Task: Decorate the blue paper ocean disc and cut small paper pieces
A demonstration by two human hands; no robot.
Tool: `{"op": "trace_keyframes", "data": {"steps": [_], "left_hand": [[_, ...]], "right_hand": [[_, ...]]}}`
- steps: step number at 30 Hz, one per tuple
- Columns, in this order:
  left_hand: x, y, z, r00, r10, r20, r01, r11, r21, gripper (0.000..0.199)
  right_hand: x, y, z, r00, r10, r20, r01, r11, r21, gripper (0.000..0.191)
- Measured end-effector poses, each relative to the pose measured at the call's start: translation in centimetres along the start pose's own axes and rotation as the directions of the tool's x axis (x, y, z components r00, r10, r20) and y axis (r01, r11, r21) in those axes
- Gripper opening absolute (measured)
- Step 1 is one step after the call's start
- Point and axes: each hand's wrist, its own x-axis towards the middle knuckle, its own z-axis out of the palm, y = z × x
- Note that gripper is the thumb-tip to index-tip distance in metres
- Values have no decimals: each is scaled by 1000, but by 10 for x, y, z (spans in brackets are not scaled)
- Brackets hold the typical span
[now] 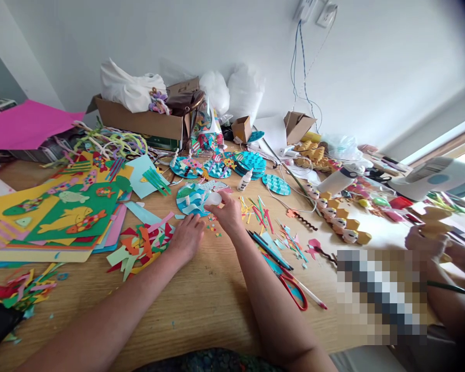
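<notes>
A round blue paper disc (184, 195) with wavy light strips lies on the wooden table in front of me. My right hand (228, 211) pinches a small whitish paper piece (214, 198) over the disc's right side. Beside the disc's near edge, my left hand (186, 237) lies low on the table with its fingers stretched out, the tips at the rim. Tiny coloured paper bits (216, 227) are scattered between my hands. A white glue bottle (245, 181) stands behind my right hand, and a heap of paper scraps (143, 245) lies left of my left hand.
Red-handled scissors (293, 292) and several pens (271, 250) lie right of my forearm. Coloured sheets with paper fish (73, 212) are stacked at left. More blue discs (250, 164) and a cardboard box (139, 124) stand behind. At right are another person's hands (430, 243) and a white lamp (426, 178).
</notes>
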Motion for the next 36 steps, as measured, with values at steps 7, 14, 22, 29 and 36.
{"op": "trace_keyframes", "data": {"steps": [7, 14, 22, 29, 36], "left_hand": [[0, 0, 1, 1000, 3, -3, -3, 1000, 1, 26], [0, 0, 1, 1000, 10, 2, -10, 1000, 23, 27], [1, 0, 1, 1000, 10, 3, -10, 999, 35, 26], [1, 0, 0, 1000, 6, 8, -6, 999, 36, 26], [0, 0, 0, 1000, 11, 7, -11, 999, 36, 27]], "right_hand": [[-1, -1, 1, 1000, 7, 14, -6, 1000, -4, 22], [-1, -1, 3, 999, 32, 35, -32, 999, -1, 19], [-1, -5, 2, 998, 50, 50, -48, 998, -29, 17], [-2, -8, 3, 996, 77, 42, -75, 996, -47, 17], [-2, -4, 5, 998, 53, 33, -52, 998, -20, 18]]}}
